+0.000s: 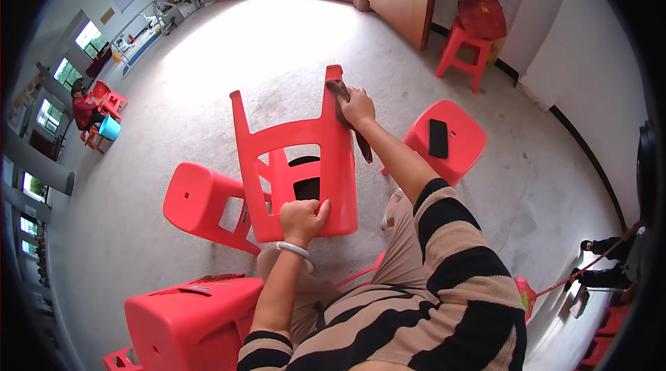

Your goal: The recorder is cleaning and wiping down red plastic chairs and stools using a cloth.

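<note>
A red plastic stool (341, 189) is held up before me, its legs pointing away toward the doorway. My left hand (304, 220) grips its near edge, by the opening between the legs; a pale bangle (293, 249) circles that wrist. Farther out, my right hand (358, 108) presses a brown cloth (339, 91) around one leg near its foot. Part of the cloth hangs down beside the leg. Something dark shows through the stool's openings, and I cannot tell what it is.
A red stool (195, 199) lies tilted at left; another at right (465, 136) bears a black phone (438, 138). More red stools (156, 319) are close at lower left. A red broom (525, 293) is at lower right. Far left, a person (83, 108) sits by a blue bucket (110, 127).
</note>
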The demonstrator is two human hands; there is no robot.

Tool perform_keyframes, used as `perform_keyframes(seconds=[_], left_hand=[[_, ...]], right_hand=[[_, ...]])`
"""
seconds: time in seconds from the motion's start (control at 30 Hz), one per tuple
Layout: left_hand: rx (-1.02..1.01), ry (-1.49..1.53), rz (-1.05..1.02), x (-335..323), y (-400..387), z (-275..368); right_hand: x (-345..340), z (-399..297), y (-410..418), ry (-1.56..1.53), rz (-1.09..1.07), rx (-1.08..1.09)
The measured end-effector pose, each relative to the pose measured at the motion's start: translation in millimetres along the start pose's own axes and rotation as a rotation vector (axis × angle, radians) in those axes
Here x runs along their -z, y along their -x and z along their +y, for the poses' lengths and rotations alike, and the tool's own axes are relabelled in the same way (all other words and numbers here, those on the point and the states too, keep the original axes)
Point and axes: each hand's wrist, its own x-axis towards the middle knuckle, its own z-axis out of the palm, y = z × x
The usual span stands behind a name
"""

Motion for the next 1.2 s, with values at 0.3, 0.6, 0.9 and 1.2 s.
perform_keyframes(seconds=[0.3,0.6,0.9,1.2], left_hand=[[0.025,-0.013,-0.017,4.4,4.9,-5.8],[0.029,0.02,-0.013,1.2,2.9,-4.6],[0.023,0.002,-0.018,-5.3,0.6,-2.7],[0.016,-0.001,-0.02,1.0,-0.2,-0.9]], right_hand=[[-1.3,-2.9,15.1,-0.082,-0.075,0.064],[-10.1,-10.3,18.5,0.108,0.014,0.158],[-10.2,1.3,-10.2,-0.008,0.133,0.03],[-2.2,-6.2,-18.1,0.001,0.053,0.004]])
